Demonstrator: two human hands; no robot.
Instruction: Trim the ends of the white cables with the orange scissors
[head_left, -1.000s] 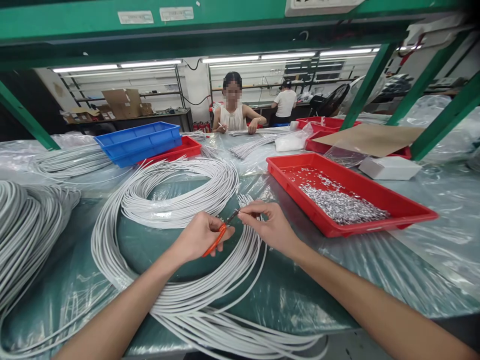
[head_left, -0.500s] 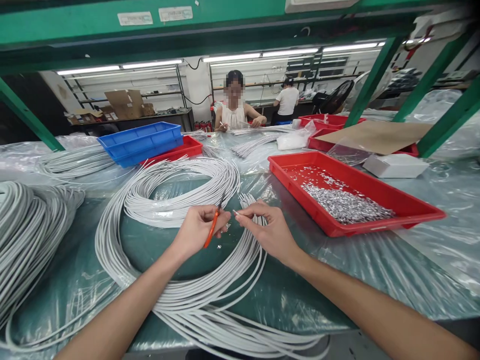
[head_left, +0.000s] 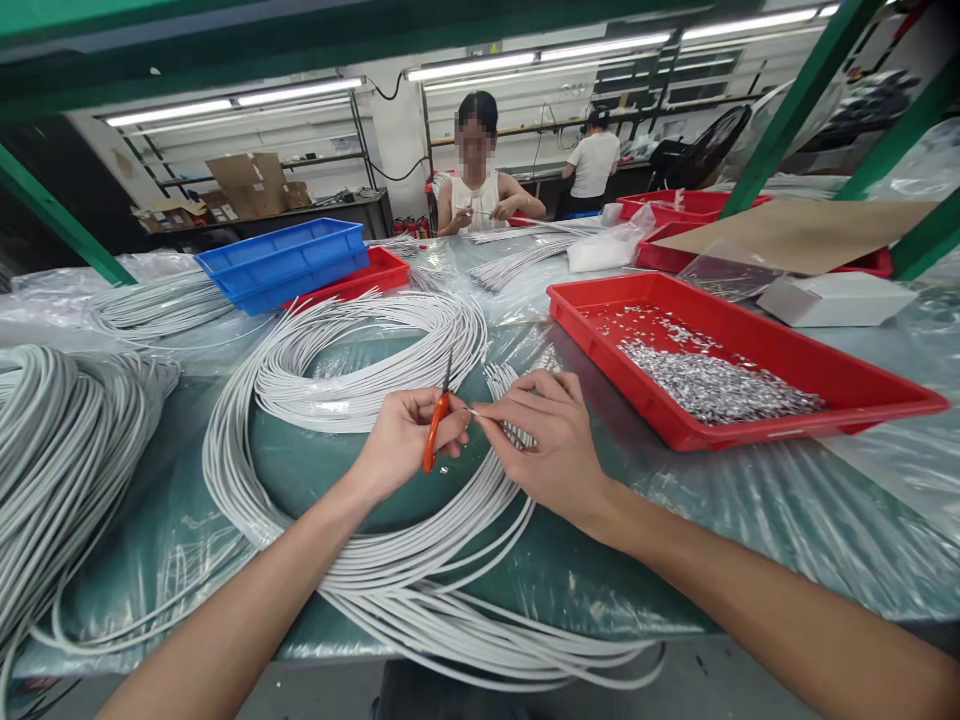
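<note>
My left hand [head_left: 401, 440] is closed around a small orange-handled tool with a narrow dark tip, perhaps snips [head_left: 435, 432]. The tip points up and away. My right hand [head_left: 559, 450] pinches a thin white cable end, and its fingertips meet those of the left hand. Just what lies between the fingertips is too small to make out. Under both hands lies a large loop of white cables [head_left: 232, 470], its cut ends [head_left: 501, 378] gathered beside my right fingers. Behind it rests a second coil [head_left: 360, 400] of the same cable.
To the right, a red tray [head_left: 750, 432] holds a heap of small shiny metal pieces [head_left: 712, 380]. A thick cable bundle [head_left: 67, 480] lies far left. A blue bin [head_left: 289, 262] sits on a red one. Across the table a person [head_left: 480, 190] works; a green frame [head_left: 802, 110] stands overhead.
My hands have come together, the right moving left until the fingertips touch. The tool now stands more upright. The view has tipped down slightly, and the person opposite has brought both hands closer together.
</note>
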